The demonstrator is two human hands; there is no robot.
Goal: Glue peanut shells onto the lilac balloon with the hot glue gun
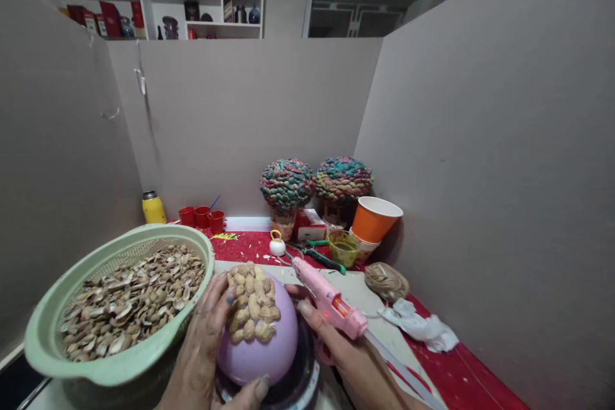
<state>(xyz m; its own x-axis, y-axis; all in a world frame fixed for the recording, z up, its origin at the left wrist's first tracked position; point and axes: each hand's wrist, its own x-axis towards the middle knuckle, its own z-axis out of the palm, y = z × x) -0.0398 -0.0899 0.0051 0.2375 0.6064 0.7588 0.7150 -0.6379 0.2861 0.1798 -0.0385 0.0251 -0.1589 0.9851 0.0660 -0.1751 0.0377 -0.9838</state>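
Observation:
A lilac ball [269, 349] rests on a dark round stand in front of me, with a patch of peanut shells [250, 304] stuck over its top. My left hand [204, 349] cups the ball's left side, fingers wrapped on it and the thumb under its front. My right hand [336, 349] grips a pink glue gun [327, 298], whose nozzle points up and away, just right of the shells. A green colander [50, 349] full of loose shells stands at the left, touching my left hand.
Two multicoloured shell-covered balls [287, 182] [343, 177] stand on pots at the back. Nearby are an orange paper cup [377, 218], a twine ball [385, 280], white cloth [423, 327], green-handled pliers [324, 259], red cups [202, 216] and a yellow bottle [154, 208]. Grey partition walls [480, 173] enclose the red table.

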